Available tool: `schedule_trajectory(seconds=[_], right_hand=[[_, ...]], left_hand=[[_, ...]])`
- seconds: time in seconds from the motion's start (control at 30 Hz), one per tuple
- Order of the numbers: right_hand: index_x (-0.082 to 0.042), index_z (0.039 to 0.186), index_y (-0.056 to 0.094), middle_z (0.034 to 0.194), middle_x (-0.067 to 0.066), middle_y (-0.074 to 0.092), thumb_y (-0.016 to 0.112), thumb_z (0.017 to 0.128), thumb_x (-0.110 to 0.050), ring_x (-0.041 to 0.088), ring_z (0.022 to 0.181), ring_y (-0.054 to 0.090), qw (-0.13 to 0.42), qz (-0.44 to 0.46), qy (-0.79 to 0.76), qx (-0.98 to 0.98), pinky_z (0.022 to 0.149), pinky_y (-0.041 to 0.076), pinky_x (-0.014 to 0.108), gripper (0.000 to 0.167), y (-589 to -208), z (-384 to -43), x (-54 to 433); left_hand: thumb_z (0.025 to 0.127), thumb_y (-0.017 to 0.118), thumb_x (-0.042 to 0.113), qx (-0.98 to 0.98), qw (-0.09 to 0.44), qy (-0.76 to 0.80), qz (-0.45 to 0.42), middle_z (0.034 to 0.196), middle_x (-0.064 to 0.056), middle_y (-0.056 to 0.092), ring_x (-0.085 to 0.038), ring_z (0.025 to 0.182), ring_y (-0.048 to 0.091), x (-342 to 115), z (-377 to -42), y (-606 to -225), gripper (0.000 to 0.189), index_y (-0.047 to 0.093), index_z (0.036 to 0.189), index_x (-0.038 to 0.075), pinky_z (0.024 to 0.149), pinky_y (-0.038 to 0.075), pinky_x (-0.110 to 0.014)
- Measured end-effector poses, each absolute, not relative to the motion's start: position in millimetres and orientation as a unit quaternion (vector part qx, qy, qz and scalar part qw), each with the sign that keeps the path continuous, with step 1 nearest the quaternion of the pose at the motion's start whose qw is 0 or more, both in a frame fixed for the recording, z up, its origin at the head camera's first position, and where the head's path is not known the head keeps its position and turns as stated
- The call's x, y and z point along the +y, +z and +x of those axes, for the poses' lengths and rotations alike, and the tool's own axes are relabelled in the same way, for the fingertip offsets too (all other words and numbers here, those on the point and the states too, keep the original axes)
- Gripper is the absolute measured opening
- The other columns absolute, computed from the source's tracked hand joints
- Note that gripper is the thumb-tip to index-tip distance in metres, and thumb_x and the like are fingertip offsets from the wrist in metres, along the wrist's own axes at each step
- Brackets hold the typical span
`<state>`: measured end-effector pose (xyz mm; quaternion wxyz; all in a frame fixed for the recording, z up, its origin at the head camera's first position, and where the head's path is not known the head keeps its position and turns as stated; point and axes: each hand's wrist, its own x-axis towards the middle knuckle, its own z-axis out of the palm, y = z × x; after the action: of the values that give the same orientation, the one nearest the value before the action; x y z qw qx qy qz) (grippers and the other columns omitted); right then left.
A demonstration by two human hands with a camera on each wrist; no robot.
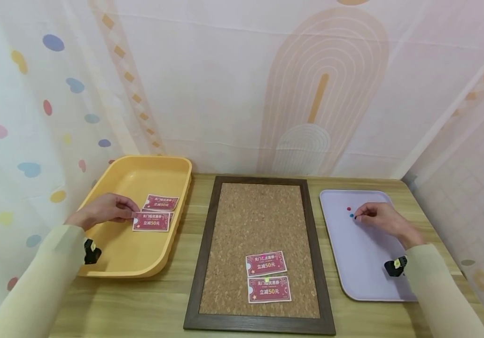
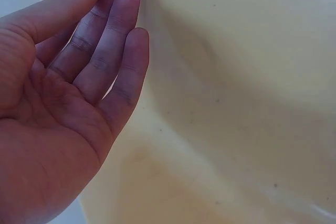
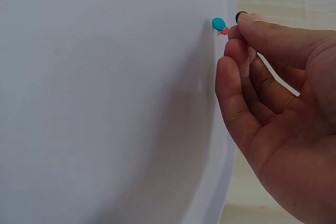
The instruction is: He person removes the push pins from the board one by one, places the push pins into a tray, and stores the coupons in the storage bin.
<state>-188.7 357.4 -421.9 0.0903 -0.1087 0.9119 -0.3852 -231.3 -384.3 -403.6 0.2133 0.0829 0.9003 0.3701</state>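
Note:
Over the yellow tray, my left hand [image 1: 108, 209] pinches the left end of a red paper coupon [image 1: 152, 222] between thumb and fingers. Another red coupon [image 1: 161, 202] lies just behind it, partly overlapped. On the right, my right hand [image 1: 379, 219] holds a small black-headed pushpin [image 3: 241, 16] between thumb and fingertips; its point is hidden by the fingers. Close by those fingertips are a blue pushpin [image 1: 351, 215] and a red pushpin [image 1: 349, 209] in the lavender tray [image 1: 366, 277].
Between the trays lies a dark-framed corkboard [image 1: 259, 216]. Near its front edge are an upper coupon [image 1: 266, 267] with a pink pin [image 1: 262, 257] and a lower coupon [image 1: 269, 293] with a yellow-green pin [image 1: 267, 280]. The yellow tray [image 1: 136, 260] has raised walls. A patterned curtain [image 1: 216, 84] hangs behind.

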Motion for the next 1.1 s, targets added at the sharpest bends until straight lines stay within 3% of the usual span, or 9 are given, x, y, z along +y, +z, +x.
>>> schedule_trajectory(seconds=[0.77,0.9,1.1], right_hand=[[0.009,0.103,0.07,0.092,0.007,0.069,0.07,0.093,0.003,0.01,0.082,0.056,0.102,-0.111,-0.374,0.915,0.071,0.047,0.02,0.011,-426,-190,353],[0.007,0.105,0.07,0.092,0.008,0.069,0.069,0.094,0.002,0.012,0.083,0.057,0.098,-0.108,-0.368,0.918,0.071,0.047,0.021,0.012,-425,-189,354],[0.007,0.107,0.069,0.099,0.013,0.069,0.063,0.097,0.004,0.019,0.087,0.057,0.071,-0.107,-0.355,0.926,0.071,0.05,0.022,0.012,-418,-184,355]], left_hand=[[0.096,0.072,0.009,0.905,0.222,0.35,0.094,0.107,-0.014,0.074,-0.013,0.083,0.061,-384,-233,-408,0.03,0.068,0.117,-0.012,0.073,0.056,-0.027],[0.097,0.069,0.008,0.91,0.198,0.35,0.1,0.111,-0.017,0.072,-0.014,0.088,0.063,-382,-228,-401,0.032,0.066,0.122,-0.013,0.077,0.057,-0.027],[0.1,0.07,0.017,0.931,0.116,0.321,0.132,0.115,-0.015,0.072,-0.008,0.096,0.063,-367,-222,-381,0.034,0.068,0.124,-0.006,0.08,0.053,-0.019]])
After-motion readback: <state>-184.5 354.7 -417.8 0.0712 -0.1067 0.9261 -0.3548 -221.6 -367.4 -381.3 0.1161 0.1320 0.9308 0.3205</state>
